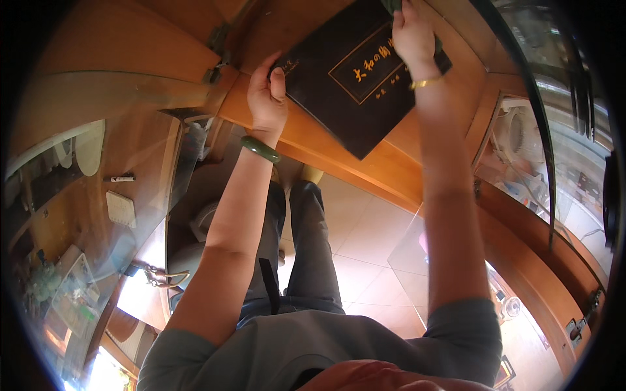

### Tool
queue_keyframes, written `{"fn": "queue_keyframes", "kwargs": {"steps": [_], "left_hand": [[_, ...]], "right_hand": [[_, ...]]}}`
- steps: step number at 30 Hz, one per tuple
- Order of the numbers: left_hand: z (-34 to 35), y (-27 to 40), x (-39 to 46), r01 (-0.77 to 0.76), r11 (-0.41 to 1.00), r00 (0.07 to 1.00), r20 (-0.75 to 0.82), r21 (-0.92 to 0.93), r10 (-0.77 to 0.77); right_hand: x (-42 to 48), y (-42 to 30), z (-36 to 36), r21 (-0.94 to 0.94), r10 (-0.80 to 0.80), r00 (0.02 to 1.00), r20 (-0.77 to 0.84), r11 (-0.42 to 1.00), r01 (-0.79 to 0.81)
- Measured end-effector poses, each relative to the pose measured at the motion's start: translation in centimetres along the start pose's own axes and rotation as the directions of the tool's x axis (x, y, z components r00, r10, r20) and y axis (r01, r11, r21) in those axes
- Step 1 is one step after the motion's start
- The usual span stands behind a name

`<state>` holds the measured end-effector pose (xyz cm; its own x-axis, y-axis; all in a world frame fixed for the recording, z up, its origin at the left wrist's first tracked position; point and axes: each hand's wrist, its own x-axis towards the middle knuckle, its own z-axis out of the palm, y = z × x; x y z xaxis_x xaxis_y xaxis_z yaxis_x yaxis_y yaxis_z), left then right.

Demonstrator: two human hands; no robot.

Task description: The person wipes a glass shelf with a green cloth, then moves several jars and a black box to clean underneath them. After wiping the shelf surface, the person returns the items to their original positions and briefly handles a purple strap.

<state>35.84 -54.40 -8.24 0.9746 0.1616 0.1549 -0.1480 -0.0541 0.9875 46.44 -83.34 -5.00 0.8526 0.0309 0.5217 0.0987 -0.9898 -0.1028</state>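
A flat black box or book cover (337, 112) with gold characters and a gold frame line lies tilted in a wooden cabinet at the top of the head view. My left hand (268, 93), with a green bangle at the wrist, grips its left corner between thumb and fingers. Over its upper right part is my right hand (414, 36), wearing a gold bracelet. A dark green cloth (392, 5) shows at the right hand's fingertips and beside the palm, so the hand seems closed on it. The far edge of the black object is cut off by the picture's rim.
Wooden cabinet boards (391, 176) run below the black object. Metal hinges (215, 54) sit at the left, another hinge (577, 327) at the lower right. A glass door (411, 264) stands at the right. Left, a glass surface has a small notepad (121, 209) and a marker (122, 179).
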Motion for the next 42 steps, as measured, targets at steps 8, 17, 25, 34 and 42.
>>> {"fn": "queue_keyframes", "kwargs": {"steps": [8,17,25,34,42], "left_hand": [[-1.2,-1.6,0.0,0.059,0.993,0.995,0.085,-0.104,-0.05],[-1.2,-0.4,0.1,0.07,0.997,0.995,0.069,-0.035,-0.068],[-2.4,0.0,1.1,0.186,0.958,0.955,0.271,-0.216,-0.124],[-1.8,-1.5,0.2,0.078,0.992,0.969,0.24,-0.099,-0.052],[-0.3,0.5,-3.4,0.342,0.926,0.94,0.045,-0.159,-0.339]], "right_hand": [[-4.0,-10.3,-5.5,0.324,-0.341,0.897,0.28,0.913,0.246],[-10.5,-6.7,-9.0,0.023,-0.078,0.977,0.2,0.997,0.075],[-18.3,-16.8,-14.4,0.396,-0.241,0.916,0.32,0.912,0.102],[-12.9,-14.1,-11.8,0.439,-0.034,0.968,0.249,0.895,-0.081],[-11.9,-4.3,-8.6,0.191,0.181,0.983,-0.007,0.966,-0.177]]}}
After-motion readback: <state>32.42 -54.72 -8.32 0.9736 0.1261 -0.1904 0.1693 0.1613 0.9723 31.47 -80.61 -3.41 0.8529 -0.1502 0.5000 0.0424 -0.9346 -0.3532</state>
